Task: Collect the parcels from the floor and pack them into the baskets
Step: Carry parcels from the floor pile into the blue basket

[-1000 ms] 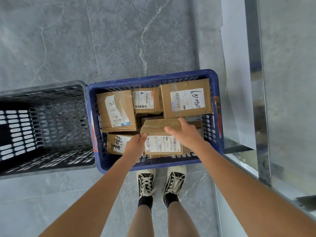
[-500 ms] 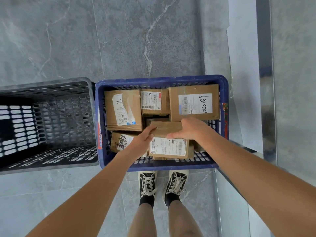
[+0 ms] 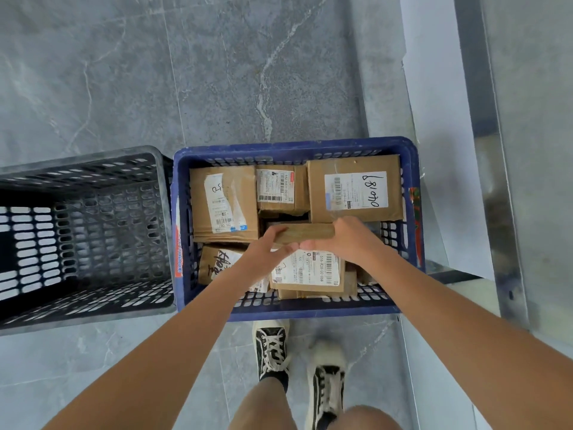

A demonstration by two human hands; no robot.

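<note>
Both hands hold 1 cardboard parcel [image 3: 310, 268] inside the blue basket [image 3: 294, 148]. The left hand [image 3: 266, 252] grips its left end, with the fingers curled over the top edge. The right hand [image 3: 344, 240] grips the right part of the same edge, and the 2 thumbs nearly touch on the near face, just above the white label. This parcel seems to stand tilted on other parcels near the front wall of the basket, but what lies below it is mostly hidden.

Behind the hands, 3 more parcels lie flat along the far wall: a left parcel [image 3: 223, 203], a small middle parcel [image 3: 279, 189] and a right parcel [image 3: 356, 187] with handwritten digits. Another parcel with black writing [image 3: 214, 263] lies under the left wrist.

A grey basket [image 3: 83, 159] stands just beside the blue one, on its left. Both are on the grey floor [image 3: 217, 72]. 2 shoes [image 3: 271, 349] are just in front of the blue basket.
</note>
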